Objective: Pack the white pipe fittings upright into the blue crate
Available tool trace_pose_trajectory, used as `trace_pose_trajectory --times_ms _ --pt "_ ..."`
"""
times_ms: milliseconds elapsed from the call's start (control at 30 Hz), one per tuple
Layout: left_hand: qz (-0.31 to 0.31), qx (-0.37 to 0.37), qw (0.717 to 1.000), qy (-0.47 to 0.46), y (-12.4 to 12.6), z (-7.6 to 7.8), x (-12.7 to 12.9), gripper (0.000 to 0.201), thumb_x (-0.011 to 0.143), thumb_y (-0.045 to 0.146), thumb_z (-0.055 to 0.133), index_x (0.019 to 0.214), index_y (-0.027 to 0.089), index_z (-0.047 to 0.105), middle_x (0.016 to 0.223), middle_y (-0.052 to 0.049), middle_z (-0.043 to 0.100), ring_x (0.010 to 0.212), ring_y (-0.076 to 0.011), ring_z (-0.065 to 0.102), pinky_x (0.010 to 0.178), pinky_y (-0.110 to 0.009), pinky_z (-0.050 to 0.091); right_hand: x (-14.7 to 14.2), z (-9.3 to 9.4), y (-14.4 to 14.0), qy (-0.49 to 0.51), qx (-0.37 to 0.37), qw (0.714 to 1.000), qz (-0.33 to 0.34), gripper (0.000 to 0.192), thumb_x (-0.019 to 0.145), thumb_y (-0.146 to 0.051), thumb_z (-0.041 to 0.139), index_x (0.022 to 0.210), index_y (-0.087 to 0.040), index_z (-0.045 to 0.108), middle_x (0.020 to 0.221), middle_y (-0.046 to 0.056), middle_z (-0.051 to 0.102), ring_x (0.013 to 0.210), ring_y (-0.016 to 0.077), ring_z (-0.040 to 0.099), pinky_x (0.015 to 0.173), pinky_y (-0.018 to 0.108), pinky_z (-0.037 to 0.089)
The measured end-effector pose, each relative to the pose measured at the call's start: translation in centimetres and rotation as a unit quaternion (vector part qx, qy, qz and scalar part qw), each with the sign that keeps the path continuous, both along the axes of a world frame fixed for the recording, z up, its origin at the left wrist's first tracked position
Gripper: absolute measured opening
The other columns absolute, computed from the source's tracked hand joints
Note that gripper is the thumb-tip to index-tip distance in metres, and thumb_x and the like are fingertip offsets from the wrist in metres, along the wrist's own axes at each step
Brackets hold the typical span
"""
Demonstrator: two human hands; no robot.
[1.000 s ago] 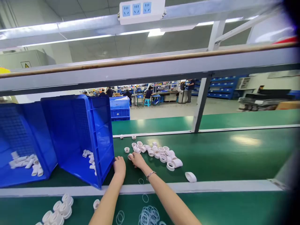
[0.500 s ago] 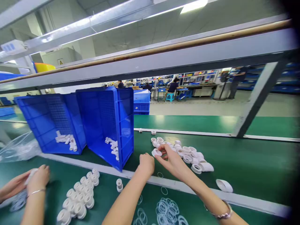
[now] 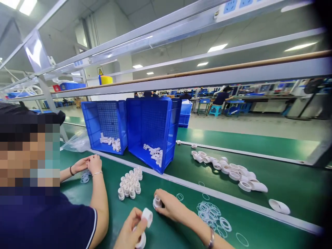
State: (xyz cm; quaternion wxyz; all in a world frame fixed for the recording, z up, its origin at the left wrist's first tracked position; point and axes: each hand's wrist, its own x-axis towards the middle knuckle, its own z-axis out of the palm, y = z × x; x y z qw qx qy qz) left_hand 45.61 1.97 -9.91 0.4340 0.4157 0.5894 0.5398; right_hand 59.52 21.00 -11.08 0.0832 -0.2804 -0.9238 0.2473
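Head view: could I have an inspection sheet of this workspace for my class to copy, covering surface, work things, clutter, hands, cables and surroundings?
Surface: green bench top.
Work things: upright white fittings in a block; pale thin rings piled; white sleeves heaped loosely beyond.
Clutter: lone white sleeve right of the heap; clear plastic bag beside the blue bins.
Left hand: pinches a white collar; another white piece below.
Right hand: closed around a white fitting.
Cables: nothing seen on the bench top.
Surroundings: two blue bins on their sides, white parts inside; co-worker at left, hands together; socket strip overhead.
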Motion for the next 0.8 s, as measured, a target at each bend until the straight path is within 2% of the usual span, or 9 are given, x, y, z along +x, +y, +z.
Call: trace_pose_trajectory --times_ms 100,200,300,400,467,533,567,700,800 --pt "-0.022 -0.037 0.986 -0.163 0.4 -0.4 -0.8 0.069 0.074 0.078 0.061 0.099 0.016 0.042 0.057 0.008 0.024 0.041 -0.0018 0.009 0.038 -0.018 0.004 0.9 2.7 -3.6 -0.050 -0.026 0.998 0.027 0.053 0.077 -0.030 0.073 0.123 -0.012 0.054 0.119 0.008 0.054 0.108 0.0224 0.048 0.093 0.036 0.039" --pt "-0.011 -0.041 0.957 -0.288 0.7 -1.1 -0.8 0.078 0.063 0.075 0.073 0.100 0.014 0.042 0.058 0.008 0.023 0.045 -0.0011 0.011 0.039 -0.018 0.002 1.4 5.7 -6.4 0.037 -0.047 0.998 0.032 0.040 0.094 -0.040 0.053 0.129 -0.020 0.051 0.128 0.005 0.049 0.118 0.0169 0.044 0.104 0.032 0.035" --pt "-0.006 -0.043 0.943 -0.331 0.8 -1.6 -0.7 0.078 0.057 0.072 0.079 0.094 0.014 0.041 0.060 0.007 0.028 0.044 -0.0004 0.015 0.037 -0.017 0.002 0.6 6.9 -8.3 0.111 -0.075 0.990 0.046 0.034 0.096 -0.040 0.051 0.125 -0.024 0.052 0.118 0.003 0.053 0.104 0.0132 0.051 0.093 0.028 0.041" --pt "0.029 -0.038 0.927 -0.372 0.6 -1.8 -1.1 0.079 0.053 0.066 0.083 0.094 0.013 0.044 0.067 0.005 0.042 0.045 0.0010 0.018 0.035 -0.014 0.005 -1.3 6.7 -8.0 0.116 -0.057 0.989 0.072 0.028 0.097 -0.037 0.050 0.120 -0.021 0.054 0.105 0.004 0.054 0.088 0.0129 0.053 0.081 0.028 0.043" --pt "0.061 -0.042 0.918 -0.390 0.3 -2.0 -1.7 0.079 0.051 0.063 0.085 0.097 0.011 0.047 0.089 -0.002 0.057 0.046 0.0020 0.024 0.034 -0.013 0.009 -3.2 6.3 -6.3 0.116 -0.016 0.992 0.049 0.027 0.096 -0.033 0.052 0.117 -0.017 0.051 0.103 0.004 0.055 0.088 0.0138 0.052 0.081 0.029 0.043" --pt "0.070 -0.048 0.911 -0.403 0.0 -2.6 -2.2 0.077 0.050 0.060 0.087 0.095 0.011 0.049 0.115 -0.008 0.059 0.048 0.0028 0.030 0.032 -0.012 0.014 -5.5 6.0 -4.0 0.082 0.040 0.996 0.022 0.024 0.093 -0.028 0.057 0.109 -0.013 0.048 0.104 0.006 0.056 0.091 0.0159 0.052 0.081 0.030 0.042" --pt "0.072 -0.048 0.909 -0.408 -0.2 -2.9 -2.3 0.076 0.049 0.060 0.087 0.093 0.010 0.050 0.118 -0.009 0.059 0.046 0.0034 0.029 0.032 -0.012 0.015 -6.6 5.9 -2.9 0.055 0.066 0.996 0.020 0.023 0.091 -0.025 0.058 0.107 -0.012 0.047 0.105 0.007 0.056 0.093 0.0172 0.052 0.082 0.031 0.042" --pt "0.100 -0.020 0.906 -0.410 -0.6 -3.8 -2.1 0.076 0.047 0.065 0.086 0.086 0.007 0.056 0.100 -0.007 0.061 0.042 0.0060 0.022 0.032 -0.010 0.011 -10.0 4.7 -0.9 -0.057 0.089 0.993 0.054 0.026 0.082 -0.011 0.063 0.106 -0.008 0.053 0.106 0.013 0.060 0.096 0.0236 0.055 0.079 0.033 0.041" --pt "0.132 -0.012 0.901 -0.414 -0.5 -3.7 -2.4 0.076 0.045 0.064 0.087 0.086 0.006 0.058 0.095 -0.007 0.061 0.043 0.0056 0.026 0.032 -0.009 0.012 -9.6 3.8 -1.4 -0.131 0.073 0.987 0.065 0.037 0.078 -0.007 0.063 0.114 -0.004 0.055 0.107 0.017 0.061 0.095 0.0267 0.058 0.075 0.033 0.040"
